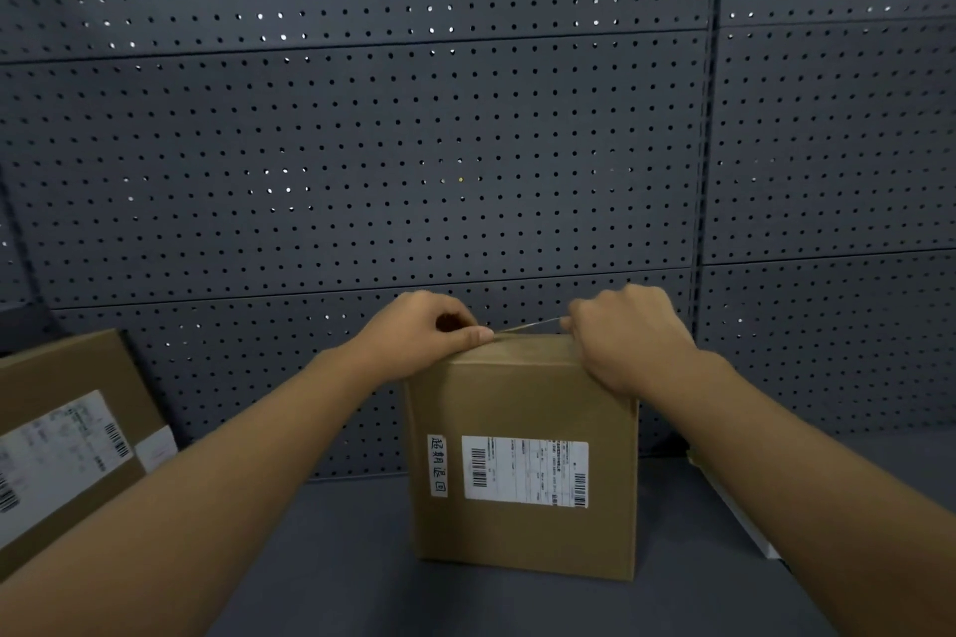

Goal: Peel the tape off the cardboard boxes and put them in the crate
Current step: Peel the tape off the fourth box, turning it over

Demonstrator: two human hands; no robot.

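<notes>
A brown cardboard box (522, 533) stands upright on the dark grey table, with a white shipping label (522, 473) and a small handwritten sticker facing me. My left hand (429, 331) rests on the box's top left edge, thumb pressing along that edge, fingers curled. My right hand (626, 336) sits on the top right corner and pinches a thin strip of clear tape (533, 324) that stretches between the two hands just above the top. The top face of the box is hidden from me.
A second, larger cardboard box (67, 429) with a white label leans at the left edge. A white flat object (740, 512) lies at the right behind my forearm. A dark pegboard wall (362, 145) closes off the back. No crate is in view.
</notes>
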